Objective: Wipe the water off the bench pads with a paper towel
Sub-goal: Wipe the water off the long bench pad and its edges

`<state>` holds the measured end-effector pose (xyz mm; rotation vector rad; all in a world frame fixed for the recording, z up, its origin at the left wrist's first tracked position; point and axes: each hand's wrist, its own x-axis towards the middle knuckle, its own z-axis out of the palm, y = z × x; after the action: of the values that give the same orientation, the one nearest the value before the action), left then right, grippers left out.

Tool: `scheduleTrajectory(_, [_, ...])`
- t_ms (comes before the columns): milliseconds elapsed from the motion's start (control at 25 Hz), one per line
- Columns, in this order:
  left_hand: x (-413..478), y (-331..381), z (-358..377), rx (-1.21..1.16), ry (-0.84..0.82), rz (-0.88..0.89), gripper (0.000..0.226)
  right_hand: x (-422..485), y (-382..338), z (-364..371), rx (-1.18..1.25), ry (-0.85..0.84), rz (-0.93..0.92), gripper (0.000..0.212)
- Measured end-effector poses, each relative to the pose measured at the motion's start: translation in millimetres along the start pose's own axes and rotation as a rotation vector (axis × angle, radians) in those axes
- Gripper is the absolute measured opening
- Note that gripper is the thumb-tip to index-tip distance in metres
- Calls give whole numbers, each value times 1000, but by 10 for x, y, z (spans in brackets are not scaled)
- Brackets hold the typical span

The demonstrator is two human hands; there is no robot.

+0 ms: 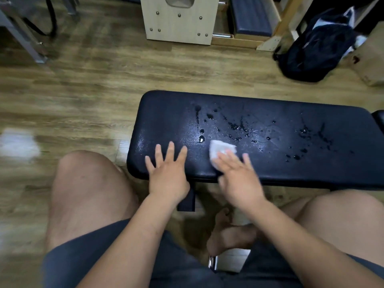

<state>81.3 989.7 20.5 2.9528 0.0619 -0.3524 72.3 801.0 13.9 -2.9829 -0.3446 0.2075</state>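
Note:
A black bench pad [270, 167] lies crosswise in front of me. Water drops [234, 126] are scattered over its middle and right part. A white paper towel [218, 149] lies flat on the pad near its front edge. My right hand [239, 175] presses down on the towel with fingers spread, and it is blurred. My left hand [168, 169] rests flat on the pad's left front part, fingers apart, holding nothing.
My bare knees and dark shorts fill the bottom of the view. Wood-pattern floor [83, 90] surrounds the bench. A black backpack [315, 48] sits on the floor at the far right, and a light wooden box [178, 19] stands behind the bench. A second pad [379, 118] begins at the right edge.

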Motion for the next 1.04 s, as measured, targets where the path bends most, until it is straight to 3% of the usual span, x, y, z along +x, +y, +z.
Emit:
scheduleTrajectory(160, [18, 52, 148, 42, 5, 17, 93, -403, 1010, -208, 42, 85, 392, 50])
scheduleTrajectory(280, [20, -22, 148, 85, 22, 48, 92, -355, 793, -175, 94, 161, 516, 37])
scheduleTrajectory(360, [17, -5, 137, 98, 19, 50, 91, -118, 262, -67, 125, 160, 400, 48])
scheduleTrajectory(480, [21, 7, 111, 74, 3, 38, 77, 243, -603, 145, 120, 48, 48, 59])
scheduleTrajectory(560, [48, -21, 88, 66, -2, 28, 75, 305, -673, 109, 122, 35, -56, 59])
scheduleTrajectory(640, [58, -19, 66, 77, -40, 16, 85, 142, -296, 22, 110, 56, -67, 59])
scheduleTrajectory(720, [67, 21, 77, 84, -35, 12, 89, -78, 283, -76, 90, 83, 57, 57])
scheduleTrajectory(880, [37, 35, 124, 128, 14, 31, 92, -256, 1142, -348, 135, 102, 550, 44])
scheduleTrajectory(960, [5, -4, 132, 139, 11, 49, 96, -119, 916, -339, 177, 157, 717, 38])
scheduleTrajectory(1040, [-11, -39, 135, 131, -4, 74, 98, 112, 345, -180, 172, 198, 600, 38])
